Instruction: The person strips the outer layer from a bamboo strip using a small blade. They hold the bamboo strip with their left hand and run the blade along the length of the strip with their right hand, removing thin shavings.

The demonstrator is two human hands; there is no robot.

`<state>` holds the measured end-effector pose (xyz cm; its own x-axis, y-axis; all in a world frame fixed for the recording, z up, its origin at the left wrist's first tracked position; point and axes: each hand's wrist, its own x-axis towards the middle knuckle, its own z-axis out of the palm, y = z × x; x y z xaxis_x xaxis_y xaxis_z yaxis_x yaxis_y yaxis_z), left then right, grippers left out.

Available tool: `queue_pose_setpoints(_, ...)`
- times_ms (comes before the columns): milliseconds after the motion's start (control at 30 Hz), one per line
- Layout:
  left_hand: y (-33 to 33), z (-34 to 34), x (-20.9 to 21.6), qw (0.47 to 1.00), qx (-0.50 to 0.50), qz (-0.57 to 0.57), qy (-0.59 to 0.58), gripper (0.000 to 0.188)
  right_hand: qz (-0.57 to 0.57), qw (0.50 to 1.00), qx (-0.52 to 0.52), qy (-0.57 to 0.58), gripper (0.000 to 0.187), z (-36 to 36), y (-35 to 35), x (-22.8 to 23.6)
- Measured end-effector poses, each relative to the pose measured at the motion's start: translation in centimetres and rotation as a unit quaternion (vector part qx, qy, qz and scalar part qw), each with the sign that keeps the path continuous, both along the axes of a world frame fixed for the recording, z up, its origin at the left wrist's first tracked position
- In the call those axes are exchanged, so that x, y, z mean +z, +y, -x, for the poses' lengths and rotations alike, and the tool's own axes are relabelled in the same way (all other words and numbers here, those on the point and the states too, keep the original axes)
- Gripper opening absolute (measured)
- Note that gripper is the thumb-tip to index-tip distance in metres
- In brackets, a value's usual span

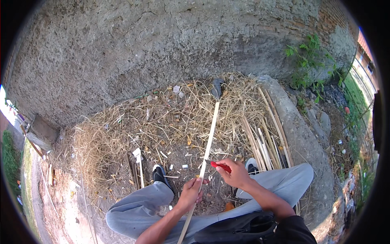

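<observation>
Strip of pale wood point(211, 132) runs lengthwise btwn the spread legs, far end at a dark lump point(217, 87) near the wall point(162, 49), near end passing under the L hand & out at the lower edge of view. L hand point(190, 195) is wrapped round it, fingers curled, prob. to keep it steady & stop it twisting. R hand point(235, 174) has a firm hold on a red-handled tool point(222, 167), prob. a knife, its dark tip at or v. near the strip just beyond the L hand; can't tell if it's touching. Far end looks propped vs. the lump, maybe as a stop, tho' contact is unclear. Knees out wide, grey trousers point(140, 207), so the strip has a free lane in the middle; L shoe point(159, 173) & R shoe point(252, 166) sit either side. More strips point(264, 148) lie bundled to the R, beyond the R shoe, approx. within reach & off the working line. Straw point(97, 150) & pale shavings litter the ground. Wall limits room ahead; concrete edge point(300, 134) bounds the R side, w/ a green plant point(308, 61) past it. Black bag or cloth point(239, 227) at the lap, close under the R forearm, could crowd that elbow.
</observation>
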<state>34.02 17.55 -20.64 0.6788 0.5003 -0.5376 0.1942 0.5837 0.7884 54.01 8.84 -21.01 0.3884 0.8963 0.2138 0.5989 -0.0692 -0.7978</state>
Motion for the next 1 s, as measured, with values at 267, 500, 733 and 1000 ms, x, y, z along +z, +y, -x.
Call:
queue_pose_setpoints(267, 0.0, 0.1, -1.0, 1.0, -0.004, -0.008, -0.007, 0.028, -0.084, 0.994, -0.012, -0.068, 0.021, 1.0, 0.1, -0.8)
queue_pose_setpoints(500, -0.2, 0.1, -1.5, 0.999, -0.001, -0.036, -0.009, 0.033, -0.075, 0.995, -0.012, -0.065, 0.022, 0.9, 0.2, -0.7)
queue_pose_setpoints(733, -0.4, 0.0, -1.3, 0.984, -0.068, -0.152, 0.056, 0.035, -0.096, 0.994, -0.01, -0.059, 0.022, 0.7, 0.1, -0.6)
queue_pose_setpoints(1000, -1.1, -0.7, -0.6, 0.989, -0.02, -0.144, 0.014, 0.034, -0.091, 0.993, -0.015, -0.07, 0.022, 0.3, 0.1, -1.0)
